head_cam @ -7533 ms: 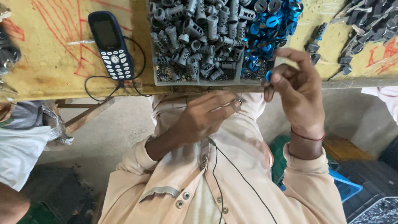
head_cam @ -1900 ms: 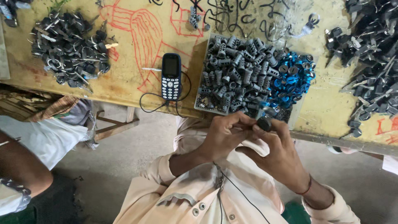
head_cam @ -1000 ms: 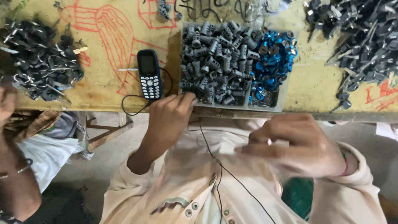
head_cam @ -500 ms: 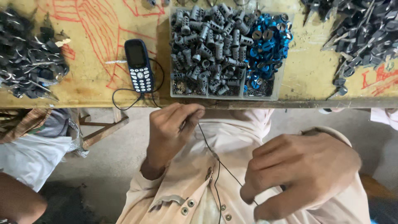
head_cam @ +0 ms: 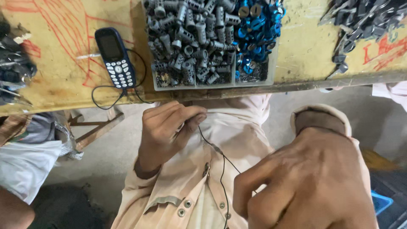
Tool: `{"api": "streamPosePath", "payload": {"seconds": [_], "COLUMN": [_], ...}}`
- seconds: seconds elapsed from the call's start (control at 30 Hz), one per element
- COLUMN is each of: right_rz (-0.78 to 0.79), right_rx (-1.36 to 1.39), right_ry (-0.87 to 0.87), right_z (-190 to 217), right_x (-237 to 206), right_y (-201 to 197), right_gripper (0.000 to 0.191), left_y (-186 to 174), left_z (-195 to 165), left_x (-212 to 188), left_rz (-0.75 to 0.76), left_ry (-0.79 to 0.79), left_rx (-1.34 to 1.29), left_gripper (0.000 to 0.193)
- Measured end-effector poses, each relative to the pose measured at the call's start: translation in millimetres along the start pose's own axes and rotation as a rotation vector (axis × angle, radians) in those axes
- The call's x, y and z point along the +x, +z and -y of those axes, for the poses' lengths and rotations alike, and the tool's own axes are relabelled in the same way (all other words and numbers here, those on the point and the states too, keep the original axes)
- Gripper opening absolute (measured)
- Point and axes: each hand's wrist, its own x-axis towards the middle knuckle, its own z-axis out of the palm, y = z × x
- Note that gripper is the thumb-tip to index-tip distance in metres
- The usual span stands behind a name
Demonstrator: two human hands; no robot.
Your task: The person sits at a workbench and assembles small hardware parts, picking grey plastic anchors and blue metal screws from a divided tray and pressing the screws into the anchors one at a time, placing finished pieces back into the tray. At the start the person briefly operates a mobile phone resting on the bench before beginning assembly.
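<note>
**Hands below the bench edge, thin cable pinched in the left**

Left of the compartment tray, a dark blue push-button phone lay face up on the yellow worktop, its black cord looping over the bench edge. The tray itself held grey metal cylinders in its larger part and blue ring pieces in the narrower part to their right. Just below the tray, the left hand was curled, fingertips pinched on a thin black cable that ran down over the beige shirt. Below and to the right of the tray, the right hand was clenched near the camera; whether it gripped anything I cannot tell. Right of the tray lay a heap of grey metal parts.
</note>
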Motion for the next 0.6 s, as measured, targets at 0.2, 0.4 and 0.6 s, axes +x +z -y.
{"api": "streamPosePath", "payload": {"seconds": [0.2,0.4,0.6], "right_rz": [-0.21,-0.574,-0.472], "right_rx": [-0.42,-0.929,-1.854], "right_ry": [0.054,0.139,-0.147], "right_z": [29.3,30.7,7.7], "right_x": [2.4,3.1,-61.7], "right_y": [-4.2,23.5,63.7], "right_gripper": [0.027,0.016,0.022], "left_y": [2.0,-4.4,-3.0], "left_z": [4.5,6.3,12.3], "left_x": [1.8,8.8,13.0], "left_rz": [0.03,0.039,0.077], "left_ry": [-0.015,0.037,0.029], "left_rx": [-0.017,-0.054,-0.033], "left_gripper": [0.02,0.019,0.017]}}
